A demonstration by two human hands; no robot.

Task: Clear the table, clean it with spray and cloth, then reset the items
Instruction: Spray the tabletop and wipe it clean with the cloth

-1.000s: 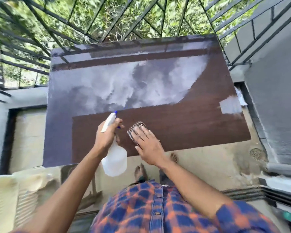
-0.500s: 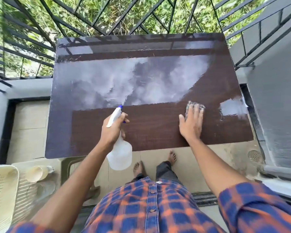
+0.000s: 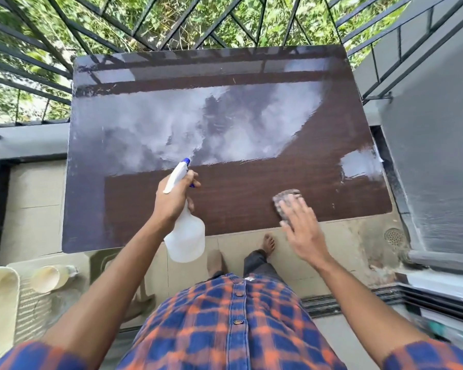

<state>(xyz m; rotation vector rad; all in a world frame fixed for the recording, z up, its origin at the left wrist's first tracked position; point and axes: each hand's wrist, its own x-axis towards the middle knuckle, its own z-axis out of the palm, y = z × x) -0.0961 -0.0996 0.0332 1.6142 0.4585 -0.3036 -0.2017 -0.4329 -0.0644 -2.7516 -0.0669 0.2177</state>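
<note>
On the surface (image 3: 238,206), flat right fingers (image 3: 296,212) press the cloth (image 3: 285,197); left fingers (image 3: 192,179) grip the spray bottle (image 3: 185,243); overlapping strokes should clean best.

A single wide-angle view from the person's head, looking forward and steeply down. The dark table (image 3: 251,198) fills the middle of the frame, close below, its near edge toward the wearer, its far edge toward the metal railing (image 3: 171,28) at the top. Both forearms (image 3: 112,289) reach in from the bottom corners, and the checked shirt (image 3: 225,329) and bare feet (image 3: 269,243) show directly beneath the camera
</note>
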